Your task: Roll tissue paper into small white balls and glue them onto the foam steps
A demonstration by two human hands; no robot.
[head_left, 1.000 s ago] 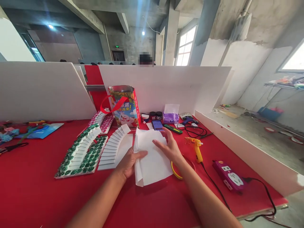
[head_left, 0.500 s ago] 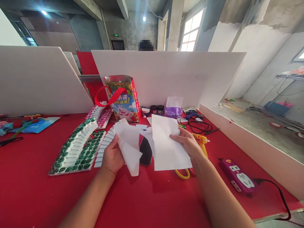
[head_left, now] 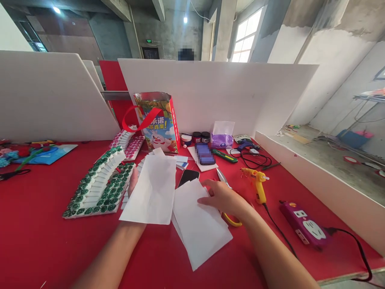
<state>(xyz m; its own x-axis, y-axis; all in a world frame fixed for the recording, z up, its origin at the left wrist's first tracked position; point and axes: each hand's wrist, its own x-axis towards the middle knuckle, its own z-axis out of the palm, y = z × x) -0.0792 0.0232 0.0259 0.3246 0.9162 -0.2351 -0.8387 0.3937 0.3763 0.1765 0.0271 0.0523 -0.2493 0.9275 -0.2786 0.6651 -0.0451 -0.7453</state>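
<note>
A white sheet of paper [head_left: 148,192] is held up in my left hand [head_left: 132,184], which is mostly hidden behind it. The corner of another paper piece shows above its top edge. More white paper sheets [head_left: 201,220] lie loosely stacked to the right, fanned a little. Over their upper right edge is my right hand [head_left: 224,197], thumb and fingers apart. Scissors [head_left: 233,220] with yellow handles are partly covered by my right hand. A dark phone [head_left: 189,176] lies just behind the stack.
On the left stands a folded white piece with green discs [head_left: 111,196]. Behind are a colourful gift bag [head_left: 159,128], purple tissue pack [head_left: 221,139], second phone [head_left: 205,154] and green cutter [head_left: 225,156]. A yellow glue gun [head_left: 258,186] and purple power strip [head_left: 305,226] lie right, with cables.
Several sheets from my right hand are now lower, in front of the phone, and its fingers have parted. A flat sheet now covers my left hand. The glue gun is uncovered.
</note>
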